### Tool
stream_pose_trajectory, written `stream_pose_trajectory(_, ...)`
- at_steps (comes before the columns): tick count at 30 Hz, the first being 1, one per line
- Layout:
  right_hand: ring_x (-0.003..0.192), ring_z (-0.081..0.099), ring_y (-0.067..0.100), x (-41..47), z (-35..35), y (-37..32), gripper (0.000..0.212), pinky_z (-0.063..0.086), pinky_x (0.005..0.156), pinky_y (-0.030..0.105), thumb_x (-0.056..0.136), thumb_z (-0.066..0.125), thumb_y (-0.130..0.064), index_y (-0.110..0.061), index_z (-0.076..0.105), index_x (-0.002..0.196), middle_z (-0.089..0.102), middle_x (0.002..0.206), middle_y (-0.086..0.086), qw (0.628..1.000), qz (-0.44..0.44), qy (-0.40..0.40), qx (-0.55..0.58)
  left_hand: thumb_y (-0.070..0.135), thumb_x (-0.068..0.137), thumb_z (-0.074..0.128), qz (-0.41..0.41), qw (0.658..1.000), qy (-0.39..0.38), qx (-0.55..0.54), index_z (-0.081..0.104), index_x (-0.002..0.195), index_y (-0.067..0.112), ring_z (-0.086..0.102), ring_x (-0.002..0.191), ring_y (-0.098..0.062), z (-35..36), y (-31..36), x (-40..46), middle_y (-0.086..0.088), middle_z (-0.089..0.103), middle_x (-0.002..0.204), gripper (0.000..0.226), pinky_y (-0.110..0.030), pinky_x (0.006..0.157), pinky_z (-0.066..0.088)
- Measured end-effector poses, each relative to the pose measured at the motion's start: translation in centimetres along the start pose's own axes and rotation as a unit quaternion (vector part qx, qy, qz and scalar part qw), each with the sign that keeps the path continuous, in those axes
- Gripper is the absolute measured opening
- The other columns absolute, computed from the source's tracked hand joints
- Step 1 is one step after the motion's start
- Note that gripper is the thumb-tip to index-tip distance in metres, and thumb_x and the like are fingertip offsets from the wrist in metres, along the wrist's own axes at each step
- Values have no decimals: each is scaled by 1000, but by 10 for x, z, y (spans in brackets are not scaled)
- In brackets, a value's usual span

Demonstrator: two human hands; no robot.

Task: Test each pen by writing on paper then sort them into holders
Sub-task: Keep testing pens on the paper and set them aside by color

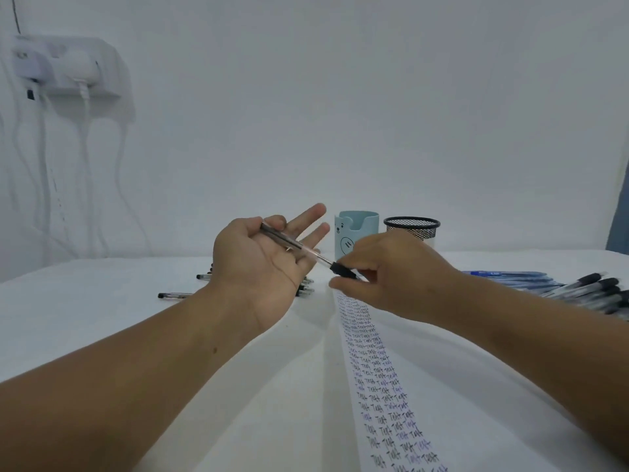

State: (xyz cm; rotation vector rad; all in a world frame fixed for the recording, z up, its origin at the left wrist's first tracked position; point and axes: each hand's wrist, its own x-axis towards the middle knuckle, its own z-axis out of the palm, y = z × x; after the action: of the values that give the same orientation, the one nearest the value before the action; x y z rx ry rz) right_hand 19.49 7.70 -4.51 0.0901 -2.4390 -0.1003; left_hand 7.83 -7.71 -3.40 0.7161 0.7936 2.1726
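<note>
My left hand (269, 264) is raised palm up over the table. A clear-barrelled pen (289, 242) lies across the palm, its far end tucked under the curled index finger and thumb while the other fingers stay straight. My right hand (391, 270) pinches the pen's black cap (343, 270) at the tip end. Below the hands lies a long paper sheet (381, 386) covered in rows of the word "Test" in black and blue ink. Behind the hands stand a teal bear-face holder (357, 229) and a black mesh holder (412, 226).
A pile of blue and black-capped pens (578, 287) lies at the right on the white table (85, 318). Several more pens (175, 295) lie loose behind my left wrist. A wall socket with white cables (68, 69) hangs at the far left.
</note>
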Motion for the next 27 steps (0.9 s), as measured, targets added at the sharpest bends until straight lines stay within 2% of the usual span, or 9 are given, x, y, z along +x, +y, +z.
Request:
stream_pose_trajectory(2, 51, 39, 5, 4, -3, 5, 32, 34, 54, 32, 93, 63, -38, -16, 66, 70, 41, 54, -11, 999, 36, -23, -20, 30, 103, 25, -4, 998, -2, 62, 46, 81, 18, 57, 128, -35, -1, -1, 2, -13, 74, 117, 32, -50, 119, 29)
stream_pose_trajectory(5, 56, 42, 14, 8, -14, 17, 35, 31, 58, 33, 94, 64, -30, -15, 55, 64, 48, 57, -5, 985, 162, -64, -22, 39, 106, 38, 4, 967, 34, 250, 51, 105, 21, 63, 112, -25, -10, -7, 7, -10, 73, 117, 22, -47, 107, 45)
stream_pose_trajectory(6, 57, 46, 14, 9, -16, 21, 32, 35, 57, 31, 92, 65, -26, -14, 56, 64, 53, 58, -3, 975, 211, -61, 19, 40, 104, 45, 13, 937, 28, 347, 52, 109, 25, 64, 103, -20, -15, -11, 7, -6, 73, 114, 17, -45, 99, 51)
stream_pose_trajectory(8, 54, 54, 17, 9, -14, 28, 15, 40, 50, 25, 87, 69, -13, -11, 64, 72, 65, 64, 6, 934, 292, -48, 199, 42, 97, 61, 46, 830, -52, 553, 60, 108, 36, 61, 91, -10, -30, -17, 6, 11, 72, 106, 13, -36, 89, 52)
stream_pose_trajectory(10, 52, 57, 22, 10, -7, 31, 9, 37, 43, 24, 85, 69, -5, -4, 63, 79, 69, 70, 16, 881, 334, -55, 332, 53, 88, 67, 59, 724, -139, 673, 66, 107, 45, 60, 96, -2, -41, -20, 6, 25, 67, 106, 20, -27, 89, 50)
stream_pose_trajectory(12, 49, 53, 22, 11, 5, 34, 21, 34, 41, 23, 85, 72, -8, -7, 56, 72, 66, 70, 18, 851, 344, -55, 393, 60, 82, 69, 48, 679, -165, 714, 69, 103, 47, 57, 102, 1, -42, -20, 7, 31, 64, 109, 25, -27, 92, 48)
stream_pose_trajectory(16, 39, 42, 16, 4, 28, 36, 46, 30, 40, 20, 83, 78, -11, -16, 42, 55, 58, 57, 15, 818, 374, -2, 436, 61, 77, 74, 31, 640, -176, 747, 71, 96, 48, 57, 103, 2, -39, -22, 11, 28, 65, 111, 23, -26, 91, 48)
stream_pose_trajectory(21, 44, 50, 16, -3, 37, 35, 41, 40, 47, 20, 81, 75, -5, -14, 47, 53, 59, 49, 8, 872, 335, -16, 358, 70, 69, 68, 23, 640, -180, 746, 69, 96, 54, 57, 103, 3, -43, -21, 14, 28, 65, 112, 32, -26, 87, 48)
stream_pose_trajectory(27, 50, 49, 19, -3, 40, 37, 42, 36, 52, 24, 78, 69, -1, -19, 45, 48, 57, 47, 6, 872, 334, -39, 356, 63, 79, 69, 25, 623, -193, 757, 69, 100, 50, 55, 103, 3, -43, -21, 15, 27, 64, 112, 25, -24, 85, 47)
